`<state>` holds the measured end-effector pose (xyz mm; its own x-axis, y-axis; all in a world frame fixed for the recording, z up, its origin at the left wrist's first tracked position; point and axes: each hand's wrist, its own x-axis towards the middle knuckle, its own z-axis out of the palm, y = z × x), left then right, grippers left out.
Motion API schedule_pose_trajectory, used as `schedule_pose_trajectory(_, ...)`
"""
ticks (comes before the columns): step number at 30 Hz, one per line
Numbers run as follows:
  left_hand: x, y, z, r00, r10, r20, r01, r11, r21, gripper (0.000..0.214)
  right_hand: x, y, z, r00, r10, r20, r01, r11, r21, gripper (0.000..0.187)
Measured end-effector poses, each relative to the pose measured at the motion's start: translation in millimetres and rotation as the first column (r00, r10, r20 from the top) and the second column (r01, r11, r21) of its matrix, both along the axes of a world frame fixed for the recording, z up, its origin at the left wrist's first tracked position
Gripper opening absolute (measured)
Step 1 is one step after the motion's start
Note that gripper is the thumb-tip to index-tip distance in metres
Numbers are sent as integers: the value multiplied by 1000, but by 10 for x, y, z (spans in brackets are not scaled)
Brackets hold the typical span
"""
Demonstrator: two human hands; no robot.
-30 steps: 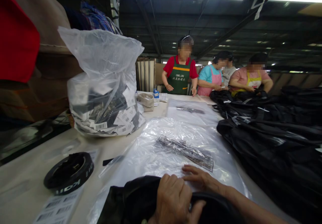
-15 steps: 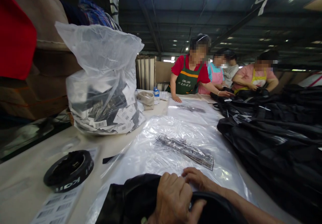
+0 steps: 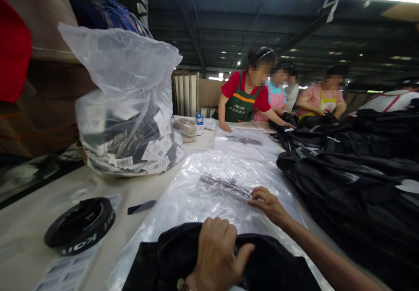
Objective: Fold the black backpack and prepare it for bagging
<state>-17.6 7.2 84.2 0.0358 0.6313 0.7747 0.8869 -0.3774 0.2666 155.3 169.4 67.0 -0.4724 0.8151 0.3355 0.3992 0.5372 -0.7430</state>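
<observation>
Black garment (image 3: 183,260) was bunched at the near table edge, gripped by the left hand (image 3: 214,258), fingers curled shut over a fold. Judged soft, limp, light; best held by a gathered fold. Beyond the garment, the clear poly bag (image 3: 209,186) lay flat, judged slippery. The right hand (image 3: 266,203) was loosely bent, fingertips pressed on the printed strip (image 3: 225,185) atop that bag. Left of the garment, a black tape roll (image 3: 80,225) read "KOI"; barcode labels (image 3: 65,273) unreadable. Far beyond, a green apron (image 3: 240,105) read "OMLUN".
</observation>
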Motion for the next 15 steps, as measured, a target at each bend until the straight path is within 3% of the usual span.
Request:
schedule_pose_trajectory(3,-47,61,-120,999,-6,-40,-3,974,-226,34,-15,48,143,988,-136,-70,128,986,-106,31)
schedule_pose_trajectory(8,-37,124,-207,992,-33,-125,-38,849,-528,35,-128,38,335,928,-276,-249,212,943,-257,37)
schedule_pose_trajectory(12,-49,149,-167,988,-87,-129,-22,745,-666,41,-251,27,484,866,-306,-395,190,933,-306,39)
schedule_pose_trajectory(15,-69,177,-140,990,-91,-112,-14,710,-704,39,-330,-2,539,838,-301,-455,155,931,-330,39)
